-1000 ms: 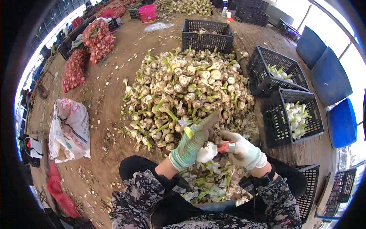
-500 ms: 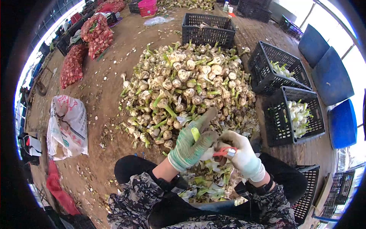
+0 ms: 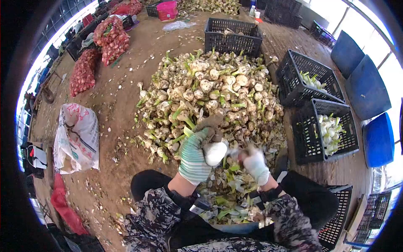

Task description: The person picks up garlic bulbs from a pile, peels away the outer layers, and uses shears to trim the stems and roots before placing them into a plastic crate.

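In my left hand point(image 3: 196, 155), gloved in green-striped white, is a garlic bulb point(image 3: 215, 153) with a clean white surface; its green stem point(image 3: 188, 132) sticks out above the glove. My right hand point(image 3: 254, 166), in a white glove, is just right of the bulb and apart from it. Its fingers look curled but are smeared by motion, with a reddish trace of something between them. Beyond both hands rises a heap of unpeeled garlic point(image 3: 205, 90) with soil on the bulbs and short green stems. Below them lie peeled skins and leaf scraps point(image 3: 228, 206).
Two black crates point(image 3: 296, 132) on the right hold white garlic bulbs point(image 3: 331, 130). Another black crate point(image 3: 233, 37) stands behind the heap. Blue panels point(image 3: 378, 136) line the right side. To the left are a white sack point(image 3: 77, 138) and red net bags point(image 3: 85, 72).
My hands have moved apart. The left has turned and shifted left with the bulb, whose white side now shows. The right has pulled away from it, and the red strip is now blurred.
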A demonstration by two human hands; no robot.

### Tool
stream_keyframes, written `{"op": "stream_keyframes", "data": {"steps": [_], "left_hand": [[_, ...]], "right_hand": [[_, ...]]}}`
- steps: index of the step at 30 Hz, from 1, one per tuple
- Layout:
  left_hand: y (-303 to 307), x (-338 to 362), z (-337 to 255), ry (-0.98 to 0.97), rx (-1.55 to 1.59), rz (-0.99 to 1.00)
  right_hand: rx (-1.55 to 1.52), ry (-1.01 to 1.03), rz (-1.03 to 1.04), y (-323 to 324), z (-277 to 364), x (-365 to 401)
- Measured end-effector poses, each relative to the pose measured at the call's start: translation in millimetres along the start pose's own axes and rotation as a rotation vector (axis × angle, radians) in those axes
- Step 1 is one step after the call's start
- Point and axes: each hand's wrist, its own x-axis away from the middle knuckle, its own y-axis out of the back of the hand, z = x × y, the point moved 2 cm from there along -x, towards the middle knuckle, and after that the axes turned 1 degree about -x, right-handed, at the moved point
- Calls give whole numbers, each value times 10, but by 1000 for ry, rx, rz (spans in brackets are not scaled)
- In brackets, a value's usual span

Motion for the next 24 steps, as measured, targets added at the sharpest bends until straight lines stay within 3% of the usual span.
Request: {"op": "stream_keyframes", "data": {"steps": [1, 3, 5, 7, 9, 10, 11, 13, 15, 16, 17, 18, 19, 20, 21, 22, 23, 24], "left_hand": [[-2, -26, -23, 54, 86, 29], [69, -59, -51, 111, 171, 36], [142, -86, -32, 207, 312, 159], [153, -149, 15, 252, 346, 172], [38, -105, 24, 234, 330, -42], [-23, -64, 25, 183, 305, -39], [-65, -29, 43, 186, 257, 16], [-49, -22, 123, 39, 0, -68], [-59, -24, 146, 190, 20, -191], [5, -78, 223, 185, -69, -205], [128, -139, 336, 182, -159, -223], [252, -147, 401, 71, -211, -182], [258, -130, 363, 78, -207, -201], [194, -121, 242, 77, -265, -251], [112, -102, 105, 76, -323, -301], [5, -47, -33, 92, -314, -315], [44, -69, -46, 71, -315, -360], [41, -111, -65, 45, -280, -345]], "right_hand": [[337, 61, 180, -106, -225, 29], [265, 47, 237, 42, 9, 143], [88, 67, 119, 230, 247, 119], [102, 0, 220, 456, 732, 147], [-436, 200, 113, 415, 971, 210], [-606, 161, 239, 424, 1117, 280], [-608, 277, 190, 240, 883, 273], [-935, 178, 227, -24, 1021, 302], [-1093, 82, 361, 99, 993, 412], [-1350, -64, 439, 12, 690, 325], [-1558, 15, 413, 106, 691, 313], [-1664, -300, 358, 190, 521, 121], [-1634, -23, 28, 301, -91, -1], [-1744, 161, 115, 693, 166, -60], [-2215, 198, 343, 1012, 76, -170], [-2055, 276, 235, 1148, 455, -114], [-1875, 272, 83, 1180, 178, -246], [-2149, 93, 189, 996, -58, -377]]}}
